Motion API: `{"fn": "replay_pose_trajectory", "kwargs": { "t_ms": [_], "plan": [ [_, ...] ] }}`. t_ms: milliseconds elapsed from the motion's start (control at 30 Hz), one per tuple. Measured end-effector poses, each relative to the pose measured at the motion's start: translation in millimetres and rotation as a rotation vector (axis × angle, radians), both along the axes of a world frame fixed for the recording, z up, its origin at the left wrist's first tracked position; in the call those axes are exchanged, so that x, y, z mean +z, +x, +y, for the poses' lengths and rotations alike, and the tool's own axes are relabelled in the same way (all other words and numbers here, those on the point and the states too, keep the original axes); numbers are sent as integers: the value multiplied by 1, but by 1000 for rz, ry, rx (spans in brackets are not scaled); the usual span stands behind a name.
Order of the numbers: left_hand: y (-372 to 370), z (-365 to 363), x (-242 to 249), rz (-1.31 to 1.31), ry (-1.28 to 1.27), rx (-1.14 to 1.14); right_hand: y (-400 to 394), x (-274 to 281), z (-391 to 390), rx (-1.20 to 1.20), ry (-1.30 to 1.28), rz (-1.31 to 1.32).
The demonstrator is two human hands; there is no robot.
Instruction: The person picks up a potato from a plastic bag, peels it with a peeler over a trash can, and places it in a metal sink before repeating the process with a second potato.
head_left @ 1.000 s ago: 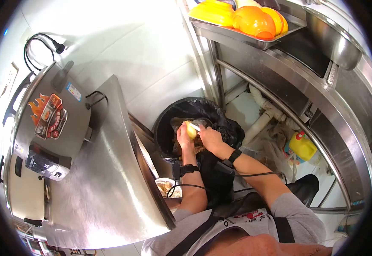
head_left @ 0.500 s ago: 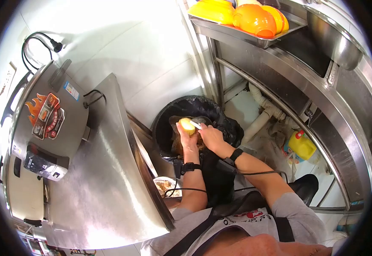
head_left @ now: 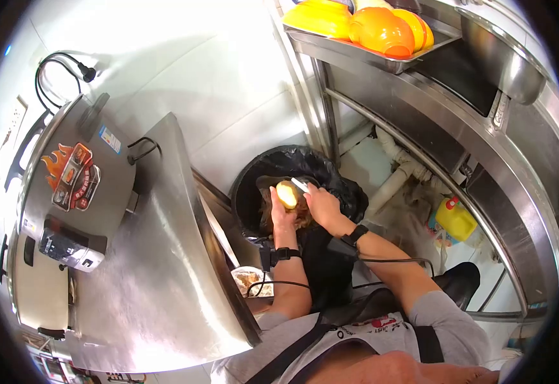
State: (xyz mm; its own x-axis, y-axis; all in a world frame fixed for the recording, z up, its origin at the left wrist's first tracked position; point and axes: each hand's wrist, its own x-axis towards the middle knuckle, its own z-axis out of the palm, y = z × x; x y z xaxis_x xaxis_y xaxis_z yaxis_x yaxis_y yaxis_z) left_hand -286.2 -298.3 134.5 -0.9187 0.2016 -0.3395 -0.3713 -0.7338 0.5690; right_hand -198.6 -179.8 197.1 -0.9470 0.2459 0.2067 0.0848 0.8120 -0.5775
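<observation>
My left hand [head_left: 283, 216] is closed round a pale yellow potato [head_left: 286, 194], its lit, peeled-looking face turned up. In my right hand [head_left: 323, 206] is a slim white-handled tool, seemingly a peeler [head_left: 299, 185]; its working end is too small to make out. The tool's tip lies close to the upper right of the potato. Both hands are over a round bin [head_left: 243, 200] lined with a black bag [head_left: 342, 187]. Brownish scraps [head_left: 304, 217] show inside the bin beneath my hands.
On my left stands a steel table [head_left: 158, 269] with a large electric pot [head_left: 94, 160]. A bowl of scraps [head_left: 251, 279] sits below its edge. To the right are a steel sink frame [head_left: 446, 137], drain pipes [head_left: 391, 185], a yellow bottle [head_left: 457, 219] and a tray of orange bowls [head_left: 382, 32].
The potato has shifted slightly right and down and sits more upright in my left hand. My right hand and its tool have moved a little to the right.
</observation>
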Motion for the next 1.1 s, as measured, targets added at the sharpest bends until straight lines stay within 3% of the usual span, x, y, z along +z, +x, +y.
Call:
{"fn": "replay_pose_trajectory", "kwargs": {
  "t_ms": [200, 267, 367, 467, 500, 567, 667, 833, 900, 1000, 1067, 1100],
  "plan": [
    [-1, 1, 2, -81, -52, 53, -4, -8, -10, 197, 152, -79],
    [-8, -5, -26, 12, 6, 61, -1, -8, -10, 224, 174, -35],
    [5, -2, -12, -24, 27, 185, 4, 5, -4, 511, 227, -253],
    [-11, -5, -30, -77, 75, 232, 3, 5, -3, 413, 148, -253],
    [-10, -5, -28, -29, 175, 166, 3, 4, -3, 415, 152, -256],
    [-9, -6, -23, -86, 177, 102, 2, 3, -6, 163, 98, -23],
    [-1, -4, 0, -161, 173, 32, -6, -3, -10, 102, 72, -10],
    [-9, -9, -17, -46, 190, 75, -1, 1, -14, 177, 120, -39],
    [-6, -8, -20, 18, 115, 193, 6, 3, -11, 380, 235, -173],
    [-7, -6, -24, -149, 84, 256, 5, 3, -5, 426, 208, -226],
    [-11, -7, -32, -42, 158, 177, 3, 4, -7, 288, 186, -115],
    [-2, 0, -8, -64, 0, 253, 3, 4, -8, 147, 157, -3]
  ]
}}
